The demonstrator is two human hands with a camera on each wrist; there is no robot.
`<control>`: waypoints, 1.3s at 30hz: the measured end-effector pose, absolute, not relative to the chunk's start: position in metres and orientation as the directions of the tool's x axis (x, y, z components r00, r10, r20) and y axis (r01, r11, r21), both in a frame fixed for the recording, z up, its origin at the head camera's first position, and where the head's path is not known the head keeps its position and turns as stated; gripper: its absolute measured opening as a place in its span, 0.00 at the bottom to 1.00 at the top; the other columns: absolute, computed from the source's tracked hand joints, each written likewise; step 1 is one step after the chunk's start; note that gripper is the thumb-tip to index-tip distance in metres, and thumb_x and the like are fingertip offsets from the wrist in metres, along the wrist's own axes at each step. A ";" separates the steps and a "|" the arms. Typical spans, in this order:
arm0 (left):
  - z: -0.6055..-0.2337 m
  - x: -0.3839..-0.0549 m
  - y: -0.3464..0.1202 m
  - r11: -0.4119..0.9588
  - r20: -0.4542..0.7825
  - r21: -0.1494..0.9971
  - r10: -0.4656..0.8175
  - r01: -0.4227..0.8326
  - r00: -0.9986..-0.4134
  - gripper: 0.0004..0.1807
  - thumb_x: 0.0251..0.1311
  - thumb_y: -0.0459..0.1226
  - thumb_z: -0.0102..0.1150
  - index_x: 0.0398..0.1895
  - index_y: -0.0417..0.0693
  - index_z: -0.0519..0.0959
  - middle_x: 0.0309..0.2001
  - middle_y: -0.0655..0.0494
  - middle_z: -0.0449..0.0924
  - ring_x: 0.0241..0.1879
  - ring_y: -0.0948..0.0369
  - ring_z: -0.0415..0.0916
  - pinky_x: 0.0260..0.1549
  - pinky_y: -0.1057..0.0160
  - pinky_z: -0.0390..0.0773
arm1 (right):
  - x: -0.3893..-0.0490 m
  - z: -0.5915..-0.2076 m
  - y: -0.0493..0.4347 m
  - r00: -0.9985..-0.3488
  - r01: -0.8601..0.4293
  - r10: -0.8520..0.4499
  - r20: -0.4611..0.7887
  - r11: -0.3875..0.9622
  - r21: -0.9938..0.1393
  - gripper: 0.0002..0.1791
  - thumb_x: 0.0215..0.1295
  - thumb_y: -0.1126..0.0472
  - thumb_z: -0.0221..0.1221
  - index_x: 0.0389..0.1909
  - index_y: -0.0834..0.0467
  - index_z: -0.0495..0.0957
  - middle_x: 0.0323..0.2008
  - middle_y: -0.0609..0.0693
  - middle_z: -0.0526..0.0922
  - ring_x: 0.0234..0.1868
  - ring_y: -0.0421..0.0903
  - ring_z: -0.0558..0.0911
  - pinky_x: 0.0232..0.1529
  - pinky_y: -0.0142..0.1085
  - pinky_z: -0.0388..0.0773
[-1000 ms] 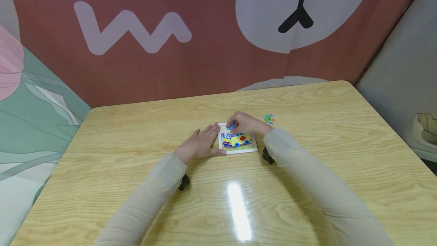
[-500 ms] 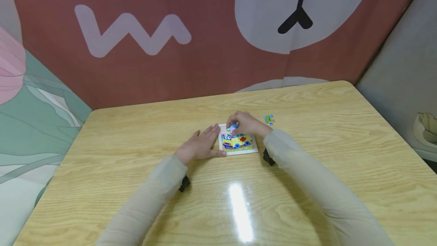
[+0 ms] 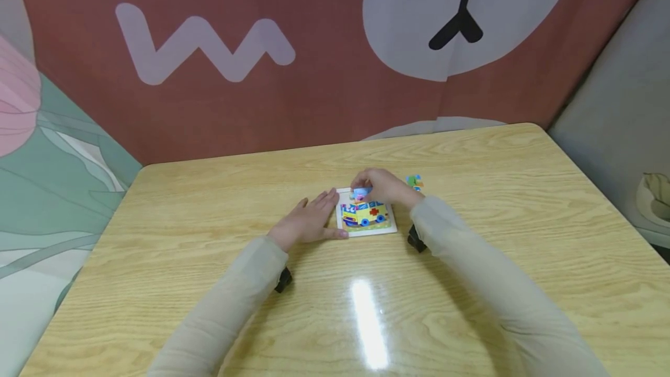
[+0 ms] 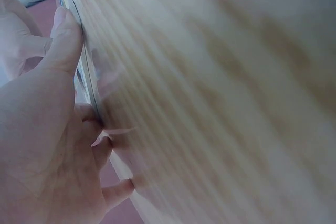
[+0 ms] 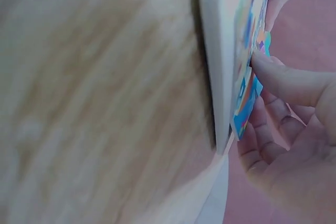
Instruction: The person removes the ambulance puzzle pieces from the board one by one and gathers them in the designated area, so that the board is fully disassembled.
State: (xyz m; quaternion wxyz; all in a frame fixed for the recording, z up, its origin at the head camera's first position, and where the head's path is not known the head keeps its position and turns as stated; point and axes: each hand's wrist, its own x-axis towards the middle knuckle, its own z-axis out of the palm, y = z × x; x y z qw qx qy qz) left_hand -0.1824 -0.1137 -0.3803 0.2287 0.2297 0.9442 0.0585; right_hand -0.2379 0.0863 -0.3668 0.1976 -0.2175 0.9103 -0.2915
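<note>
A white-framed jigsaw puzzle (image 3: 369,233) with a yellow ambulance picture lies on the table. My left hand (image 3: 309,221) is spread at its left side, with the thumb at the near left corner and fingertips at the left edge; in the left wrist view the thumb (image 4: 65,40) touches the frame's edge. Above the upper part of the picture, my right hand (image 3: 386,187) pinches a blue and pink puzzle piece (image 3: 361,194) between thumb and fingers. From the right wrist, the frame's white side (image 5: 216,61) shows beside the right thumb (image 5: 286,82).
Several loose puzzle pieces (image 3: 415,181), green, blue and orange, lie just beyond the right wrist. The wooden table (image 3: 209,196) meets a reddish-brown printed curtain (image 3: 314,103) at its far edge. A bright light reflection (image 3: 369,324) falls on the near tabletop.
The puzzle piece in my right hand has turned, so more of its blue and pink face shows. That hand has shifted slightly right. My left hand stays at the frame.
</note>
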 end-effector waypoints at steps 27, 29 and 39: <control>-0.377 -0.183 -0.112 0.888 -0.404 0.204 0.460 0.412 -0.791 0.53 0.60 0.66 0.45 0.77 0.47 0.37 0.78 0.52 0.31 0.78 0.54 0.34 0.73 0.41 0.43 | -0.241 -0.368 0.092 -0.798 -0.368 -0.567 -0.201 0.725 -0.582 0.15 0.61 0.71 0.60 0.48 0.57 0.78 0.43 0.57 0.76 0.41 0.49 0.72 0.46 0.40 0.72; -0.377 -0.183 -0.112 0.888 -0.404 0.204 0.460 0.412 -0.790 0.53 0.60 0.66 0.45 0.77 0.47 0.37 0.78 0.52 0.31 0.78 0.54 0.34 0.73 0.41 0.43 | -0.241 -0.368 0.091 -0.795 -0.377 -0.574 -0.198 0.722 -0.580 0.15 0.60 0.72 0.60 0.48 0.57 0.77 0.42 0.57 0.76 0.40 0.49 0.72 0.45 0.39 0.72; -0.377 -0.182 -0.113 0.888 -0.408 0.214 0.459 0.406 -0.789 0.53 0.60 0.66 0.46 0.77 0.46 0.37 0.78 0.51 0.31 0.78 0.53 0.34 0.73 0.41 0.43 | -0.241 -0.368 0.092 -0.788 -0.377 -0.579 -0.210 0.724 -0.578 0.15 0.61 0.70 0.60 0.49 0.56 0.78 0.43 0.57 0.80 0.40 0.48 0.75 0.46 0.40 0.75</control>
